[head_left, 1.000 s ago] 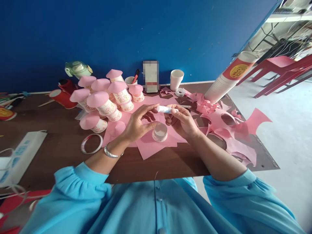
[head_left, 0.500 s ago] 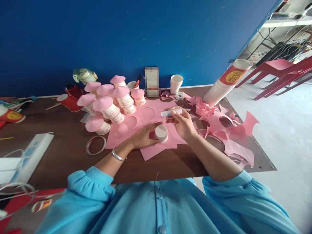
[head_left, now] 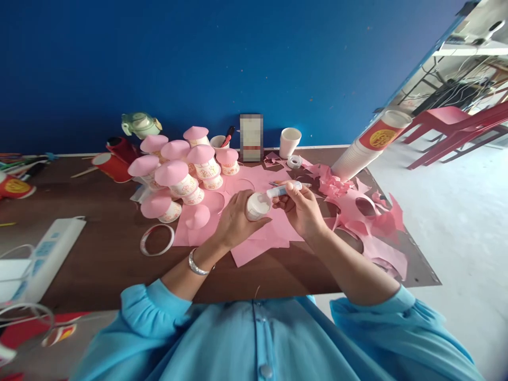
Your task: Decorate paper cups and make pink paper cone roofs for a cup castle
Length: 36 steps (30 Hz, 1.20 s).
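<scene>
A small white paper cup [head_left: 257, 206] is wrapped by the fingers of my left hand [head_left: 234, 222], its flat end tilted toward the right. My right hand [head_left: 304, 211] grips a white and blue glue stick [head_left: 283, 189], whose tip is at the cup's upper right edge. Beneath both hands lie pink paper sheets [head_left: 246, 253]. A small pink paper cone [head_left: 197, 217] rests on the sheets left of my left hand. Farther left, several patterned cups with pink cone tops [head_left: 171, 173] stand close together, some stacked.
A leaning stack of paper cups [head_left: 357, 153] and pink scraps [head_left: 369, 211] are at the right. A white cup [head_left: 290, 142] and tape roll [head_left: 294, 161] stand at the back. A tape ring [head_left: 157, 239] and power strip [head_left: 51, 256] lie left.
My left hand has lifted and tilted the cup. The glue stick in my right hand has come down to the cup's edge. The view has shifted slightly.
</scene>
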Each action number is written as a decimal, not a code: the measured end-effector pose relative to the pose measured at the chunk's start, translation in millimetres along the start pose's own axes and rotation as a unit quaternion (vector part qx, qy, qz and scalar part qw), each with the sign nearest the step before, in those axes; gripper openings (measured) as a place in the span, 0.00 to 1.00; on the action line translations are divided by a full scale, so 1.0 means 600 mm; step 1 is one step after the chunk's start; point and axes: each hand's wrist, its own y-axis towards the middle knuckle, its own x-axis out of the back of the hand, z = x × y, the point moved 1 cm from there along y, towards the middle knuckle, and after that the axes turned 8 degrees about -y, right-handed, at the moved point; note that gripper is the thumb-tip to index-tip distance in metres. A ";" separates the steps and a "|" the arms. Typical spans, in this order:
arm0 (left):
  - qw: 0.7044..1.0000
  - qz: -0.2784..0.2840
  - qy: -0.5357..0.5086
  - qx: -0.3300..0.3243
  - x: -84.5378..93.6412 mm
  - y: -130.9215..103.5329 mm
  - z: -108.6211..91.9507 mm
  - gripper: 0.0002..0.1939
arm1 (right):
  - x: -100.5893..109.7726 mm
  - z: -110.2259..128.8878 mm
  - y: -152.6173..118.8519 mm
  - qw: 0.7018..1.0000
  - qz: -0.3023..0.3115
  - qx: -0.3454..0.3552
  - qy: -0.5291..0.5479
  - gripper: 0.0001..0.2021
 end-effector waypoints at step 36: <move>0.990 -0.039 0.121 -0.063 0.005 -0.005 0.013 0.25 | -0.056 0.033 -0.063 0.835 -0.036 0.251 -0.489 0.03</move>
